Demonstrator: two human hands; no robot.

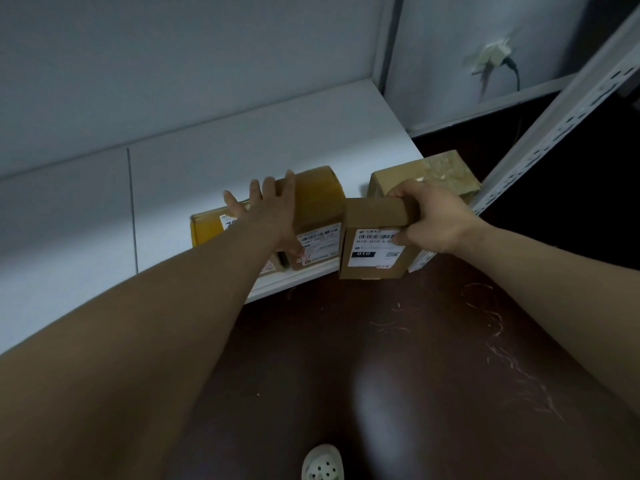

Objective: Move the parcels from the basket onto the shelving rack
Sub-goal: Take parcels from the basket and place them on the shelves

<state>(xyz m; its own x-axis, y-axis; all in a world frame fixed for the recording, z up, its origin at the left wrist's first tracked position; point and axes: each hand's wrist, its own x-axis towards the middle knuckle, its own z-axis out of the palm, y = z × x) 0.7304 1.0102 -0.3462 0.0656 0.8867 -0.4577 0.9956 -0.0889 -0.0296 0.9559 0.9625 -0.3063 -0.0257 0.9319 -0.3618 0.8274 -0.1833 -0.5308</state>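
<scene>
From the head camera, the right hand (434, 220) clasps a small cardboard parcel (375, 237), fingers curled over its top right edge and thumb pressed against the labelled front face. The parcel hangs at the front edge of the white shelf (242, 147), its lower half past the lip, in the gap between a tape-wrapped parcel (317, 209) and a larger brown parcel (426, 174) near the shelf's right corner, beside the perforated rack upright (554, 123).

The box looks stiff and light — one hand carries it without strain — though the smooth card and glossy label could slide. The top-edge hold suits pushing it back onto the shelf.

The left hand (268, 213) lies flat on the tape-wrapped parcel, fingers spread and extended toward the wall, apparently steadying it or nudging it aside; a flat yellow parcel (207, 226) sits to its left. Both forearms reach out straight — nearly parallel. The basket is not visible.
</scene>
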